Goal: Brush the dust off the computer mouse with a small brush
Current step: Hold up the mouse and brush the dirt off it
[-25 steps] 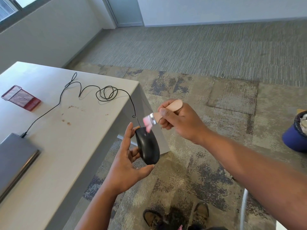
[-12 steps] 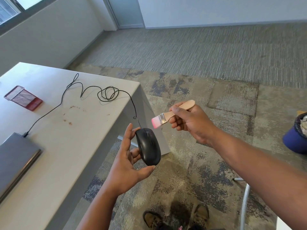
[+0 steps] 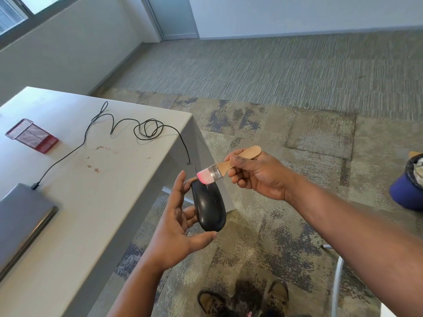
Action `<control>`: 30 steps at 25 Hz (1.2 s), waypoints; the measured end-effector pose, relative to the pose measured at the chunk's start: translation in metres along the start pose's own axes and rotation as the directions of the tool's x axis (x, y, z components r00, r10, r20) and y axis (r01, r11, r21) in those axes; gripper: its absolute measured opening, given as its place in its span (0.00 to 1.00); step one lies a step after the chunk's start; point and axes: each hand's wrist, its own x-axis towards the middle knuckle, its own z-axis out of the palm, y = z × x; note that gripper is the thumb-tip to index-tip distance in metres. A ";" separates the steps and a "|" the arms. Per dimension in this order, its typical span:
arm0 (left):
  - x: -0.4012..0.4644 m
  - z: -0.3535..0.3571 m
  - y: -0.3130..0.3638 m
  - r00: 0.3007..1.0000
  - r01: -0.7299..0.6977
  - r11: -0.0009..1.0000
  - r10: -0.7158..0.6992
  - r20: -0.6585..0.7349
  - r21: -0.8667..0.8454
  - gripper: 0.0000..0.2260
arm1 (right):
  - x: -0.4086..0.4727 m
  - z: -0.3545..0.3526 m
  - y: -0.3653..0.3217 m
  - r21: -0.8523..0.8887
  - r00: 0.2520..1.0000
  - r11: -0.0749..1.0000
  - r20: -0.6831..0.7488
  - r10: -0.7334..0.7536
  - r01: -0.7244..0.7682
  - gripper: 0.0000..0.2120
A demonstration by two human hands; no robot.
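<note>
A black wired computer mouse [image 3: 209, 205] is held up in the air beside the table's corner. My left hand [image 3: 176, 223] grips it, thumb under its rear end and fingers along its left side. My right hand [image 3: 256, 175] pinches the wooden handle of a small brush [image 3: 226, 168] with a metal ferrule and pink bristles. The bristle tips touch the front end of the mouse. The mouse's black cable [image 3: 142, 129] runs from its front up over the table edge and coils on the tabletop.
A white table [image 3: 75, 213] stands at the left, bearing a closed grey laptop [image 3: 20, 216], a red mesh tray [image 3: 32, 136] and brown crumbs [image 3: 96, 169]. A blue bin [image 3: 409, 188] sits on the carpet at the right edge. Shoes [image 3: 242, 298] show at the bottom.
My right hand pulled the brush away up and right half a second ago, and has now brought its bristles back down onto the front of the mouse. My left hand kept the mouse still.
</note>
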 end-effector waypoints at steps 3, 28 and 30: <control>-0.001 0.001 -0.001 1.000 0.001 1.000 -0.001 -0.017 -0.004 0.61 | 0.000 -0.001 0.000 -0.026 0.994 0.995 -0.048 -0.098 0.097 0.11; 0.002 0.000 0.019 0.988 0.148 0.972 -0.137 -0.071 0.181 0.61 | -0.009 0.020 -0.048 -0.613 0.950 0.734 0.095 -0.298 0.292 0.05; 0.002 0.000 0.019 0.987 0.152 0.972 -0.139 -0.082 0.181 0.61 | -0.012 0.020 -0.053 -0.634 0.962 0.724 0.159 -0.221 0.272 0.06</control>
